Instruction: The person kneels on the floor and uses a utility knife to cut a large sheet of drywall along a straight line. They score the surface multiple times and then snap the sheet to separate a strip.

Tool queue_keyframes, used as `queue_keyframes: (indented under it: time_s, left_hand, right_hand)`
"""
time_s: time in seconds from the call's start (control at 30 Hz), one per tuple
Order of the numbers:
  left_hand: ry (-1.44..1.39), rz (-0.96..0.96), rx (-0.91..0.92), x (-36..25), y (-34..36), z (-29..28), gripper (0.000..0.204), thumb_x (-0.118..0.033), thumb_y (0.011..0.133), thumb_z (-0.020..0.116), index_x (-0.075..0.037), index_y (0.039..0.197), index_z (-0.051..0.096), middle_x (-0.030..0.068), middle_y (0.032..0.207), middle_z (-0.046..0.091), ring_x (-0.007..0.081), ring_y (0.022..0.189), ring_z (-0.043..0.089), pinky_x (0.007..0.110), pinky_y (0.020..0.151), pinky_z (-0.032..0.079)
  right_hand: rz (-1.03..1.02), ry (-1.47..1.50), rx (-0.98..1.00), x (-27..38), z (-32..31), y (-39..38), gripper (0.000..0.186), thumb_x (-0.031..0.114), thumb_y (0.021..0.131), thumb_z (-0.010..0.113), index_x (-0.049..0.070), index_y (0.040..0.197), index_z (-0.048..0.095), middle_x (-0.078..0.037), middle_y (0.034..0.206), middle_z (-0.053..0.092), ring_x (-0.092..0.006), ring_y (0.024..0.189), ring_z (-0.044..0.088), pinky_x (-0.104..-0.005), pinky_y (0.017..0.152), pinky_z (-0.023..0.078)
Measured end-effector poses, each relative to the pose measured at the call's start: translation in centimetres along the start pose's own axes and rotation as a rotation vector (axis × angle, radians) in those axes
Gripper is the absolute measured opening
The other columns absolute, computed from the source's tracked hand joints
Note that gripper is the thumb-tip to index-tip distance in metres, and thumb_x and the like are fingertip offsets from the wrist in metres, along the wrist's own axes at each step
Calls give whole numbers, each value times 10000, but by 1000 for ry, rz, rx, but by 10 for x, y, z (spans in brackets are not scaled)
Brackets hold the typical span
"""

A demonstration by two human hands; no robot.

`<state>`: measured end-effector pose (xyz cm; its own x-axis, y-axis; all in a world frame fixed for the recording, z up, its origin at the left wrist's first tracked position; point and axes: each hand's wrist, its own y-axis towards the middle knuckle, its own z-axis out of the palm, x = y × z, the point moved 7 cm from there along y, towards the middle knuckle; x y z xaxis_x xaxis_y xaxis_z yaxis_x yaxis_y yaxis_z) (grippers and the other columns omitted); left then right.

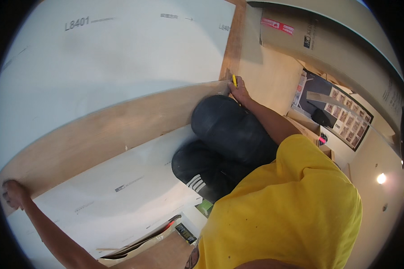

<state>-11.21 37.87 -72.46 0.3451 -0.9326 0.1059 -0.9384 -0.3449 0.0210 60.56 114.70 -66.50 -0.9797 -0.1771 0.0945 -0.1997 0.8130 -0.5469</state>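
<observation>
A long, light-brown wooden board [121, 117] lies across a white-faced sheet [121, 54]. At the board's left end, my left hand [16, 194] has its fingers curled on the wood. My right hand [240, 92] is at the opposite end, closed around a slim yellow tool [234, 80], a pencil or a knife; its exact kind is too small to tell. The tool stands up from the fist beside the sheet's brown edge. My knees, in black trousers [220, 121], rest by the board's right half.
Brown wood [232, 45] borders the sheet on the right, with a pale plywood surface [274, 76] beyond. Long cardboard boxes [327, 45] run along the upper right. A framed panel of small pictures [345, 112] is farther right. Cardboard [161, 253] lies at the lower edge.
</observation>
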Motion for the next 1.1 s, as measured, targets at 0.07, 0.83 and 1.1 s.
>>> queue_keyframes:
  time_s: [0.07, 0.83, 1.1]
  left_hand:
    - [-70, -59, -1, -2, -3, -3, 754, -599, 909, 370, -83, 1458, 406, 217, 1514, 349, 440, 1403, 289, 693, 1074, 283]
    - [-73, -95, -62, 30, 30, 22, 787, -654, 906, 331, -69, 1422, 444, 216, 1463, 418, 413, 1366, 354, 600, 1093, 305]
    - [-92, -126, -104, 18, 12, 9, 743, -626, 934, 321, -83, 1430, 429, 198, 1451, 442, 422, 1333, 402, 574, 1099, 319]
  right_hand:
    - [108, 128, -37, -1, 4, -9, 601, 436, 923, 628, -51, 1252, 502, -244, 1155, 583, -297, 1042, 607, -413, 869, 504]
    - [801, 961, 35, 27, 53, -55, 817, 784, 744, 647, 71, 1143, 610, -30, 915, 494, -157, 768, 446, -336, 644, 426]
    - [848, 948, 112, 58, 43, -62, 778, 743, 723, 701, 91, 1139, 617, -16, 902, 491, -151, 735, 391, -293, 624, 391]
